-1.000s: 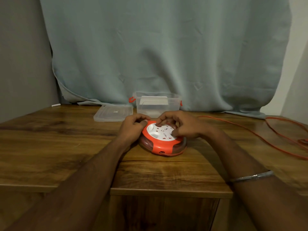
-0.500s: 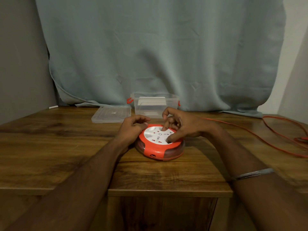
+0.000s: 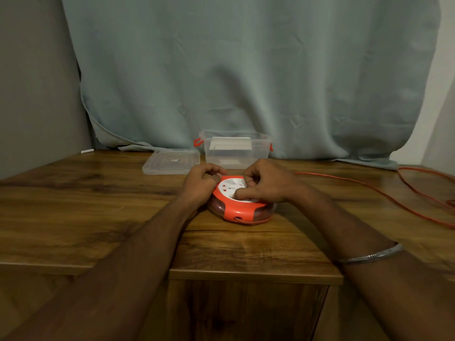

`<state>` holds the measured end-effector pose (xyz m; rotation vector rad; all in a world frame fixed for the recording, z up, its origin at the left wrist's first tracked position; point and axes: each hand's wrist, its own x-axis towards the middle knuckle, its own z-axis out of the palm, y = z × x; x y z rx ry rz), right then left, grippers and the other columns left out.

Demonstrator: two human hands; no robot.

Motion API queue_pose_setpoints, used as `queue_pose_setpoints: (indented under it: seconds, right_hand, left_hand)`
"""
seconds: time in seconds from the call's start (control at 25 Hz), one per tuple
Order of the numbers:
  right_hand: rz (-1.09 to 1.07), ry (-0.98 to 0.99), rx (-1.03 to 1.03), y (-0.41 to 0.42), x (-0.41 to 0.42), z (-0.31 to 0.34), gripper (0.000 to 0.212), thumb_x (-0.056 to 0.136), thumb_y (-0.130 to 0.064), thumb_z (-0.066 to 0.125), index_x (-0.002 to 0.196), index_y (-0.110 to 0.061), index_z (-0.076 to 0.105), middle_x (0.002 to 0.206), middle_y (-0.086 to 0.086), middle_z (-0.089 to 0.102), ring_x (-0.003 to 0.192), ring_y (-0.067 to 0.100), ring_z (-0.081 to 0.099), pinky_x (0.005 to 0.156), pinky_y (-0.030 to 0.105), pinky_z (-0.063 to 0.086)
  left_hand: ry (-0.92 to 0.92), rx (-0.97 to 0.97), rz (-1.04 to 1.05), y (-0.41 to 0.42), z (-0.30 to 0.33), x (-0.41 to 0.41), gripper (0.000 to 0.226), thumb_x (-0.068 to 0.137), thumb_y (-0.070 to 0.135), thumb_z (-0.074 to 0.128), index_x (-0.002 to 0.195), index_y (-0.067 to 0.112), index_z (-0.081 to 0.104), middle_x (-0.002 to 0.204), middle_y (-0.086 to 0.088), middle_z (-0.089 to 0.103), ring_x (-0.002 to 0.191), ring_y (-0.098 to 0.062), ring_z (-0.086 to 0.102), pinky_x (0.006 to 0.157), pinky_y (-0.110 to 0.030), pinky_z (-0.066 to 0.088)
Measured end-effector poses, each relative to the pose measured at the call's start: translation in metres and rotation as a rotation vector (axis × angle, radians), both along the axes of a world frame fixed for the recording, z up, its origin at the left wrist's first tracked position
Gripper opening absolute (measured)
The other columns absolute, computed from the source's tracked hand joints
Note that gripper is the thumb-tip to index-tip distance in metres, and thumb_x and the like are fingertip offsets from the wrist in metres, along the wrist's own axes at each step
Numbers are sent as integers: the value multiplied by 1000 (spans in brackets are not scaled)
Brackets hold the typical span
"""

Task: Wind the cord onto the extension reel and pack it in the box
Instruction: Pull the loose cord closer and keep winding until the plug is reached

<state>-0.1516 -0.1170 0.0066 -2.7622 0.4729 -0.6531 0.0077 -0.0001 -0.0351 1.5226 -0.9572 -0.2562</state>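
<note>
Change: the right hand (image 3: 264,184) has turned over the reel's face since half a second ago. The fingers that stood up off the white top then are now folded down, thumb across the socket plate. To my eye that's the crank going round, so winding is under way and nowhere near done.
Clear plastic lid (image 3: 171,161): flat on the desk towards the back edge, left of the box and well clear of both hands.
Left hand (image 3: 201,184): fingers curled, pressed against the left rim of the reel, steadying it as before. Whether they hook under the rim, I cannot tell.
Round orange-and-white extension reel (image 3: 240,203): flat on the desk near the middle, between the two hands and touching both. Dark turns of cord show through its clear side wall.
Clear plastic box with orange clips (image 3: 235,150): open-topped, upright, just behind the reel at the back of the desk, nothing in it yet bar a white card or label at the far wall.
Right hand: on top of the reel, fingers bunched and gripping something on the white face, probably the winding knob, though the knob itself is hidden.
Thin orange cord (image 3: 374,190): runs loose from behind the right hand across to the desk's right edge, looping there. Plenty left to reel in.
</note>
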Motion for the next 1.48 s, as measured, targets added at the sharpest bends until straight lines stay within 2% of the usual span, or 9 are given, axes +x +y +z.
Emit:
queue_pose_setpoints:
  seconds: [0.16,0.32,0.52,0.64,0.92,1.0,1.16,1.36,1.48]
  right_hand:
    - [-18,-71,-17,4,7,-3,57,65,-60,77,52,-7,60,43,2,53,41,8,45,50,32,37]
    - [156,-144,105,-1,-1,5,7,73,-20,78,78,-17,74,70,4,70,54,-1,53,58,23,42]
    - [270,149,269,-20,-17,14,51,80,8,74,127,-12,68,111,0,74,85,-2,65,67,12,46]
    - [299,158,358,-21,-17,15,62,75,5,79,132,-10,56,124,7,74,93,8,64,74,25,47]
    - [233,84,260,-9,-15,10,46,71,-19,94,102,-13,59,86,12,76,71,11,62,64,26,46]
    - [183,69,196,-3,-10,7,38,68,-32,92,84,-12,64,69,4,67,65,12,58,63,35,45]
    - [39,20,37,4,1,1,50,62,-60,81,57,-15,58,49,-8,49,50,6,43,56,33,38]
    - [2,-40,-46,7,8,-4,61,66,-65,77,52,-8,59,41,-4,46,42,9,43,49,31,32]
    - [31,-111,-55,2,7,-2,43,68,-57,75,62,-17,63,48,-6,56,46,6,48,50,31,41]
  left_hand:
    - [20,-10,-6,-1,0,1,22,93,9,56,103,15,74,107,-11,72,98,-28,70,87,-46,60]
    - [75,-28,-10,-1,0,0,25,91,4,56,101,15,75,104,-13,74,89,-26,71,74,-38,60]
    - [113,-36,-51,0,2,0,40,94,0,52,124,20,69,118,-2,68,100,-17,67,82,-32,59]
    - [120,-12,-67,2,4,-2,40,96,2,51,127,22,67,118,-7,69,99,-24,70,86,-40,61]
    - [128,15,-55,2,6,-3,32,97,4,50,116,18,70,115,-9,72,86,-19,73,73,-32,62]
    - [126,11,-45,1,6,-4,30,96,2,49,107,18,72,115,-9,71,93,-23,72,74,-32,61]
    - [128,-9,-15,0,5,-4,32,94,0,50,88,21,73,108,-11,73,93,-23,70,74,-31,59]
    - [132,-19,-15,0,5,-3,32,91,-2,50,85,19,74,98,-9,74,95,-28,70,86,-40,60]
    - [146,-28,-8,-1,3,-2,32,89,-3,50,85,16,76,97,-12,75,90,-28,71,78,-37,60]
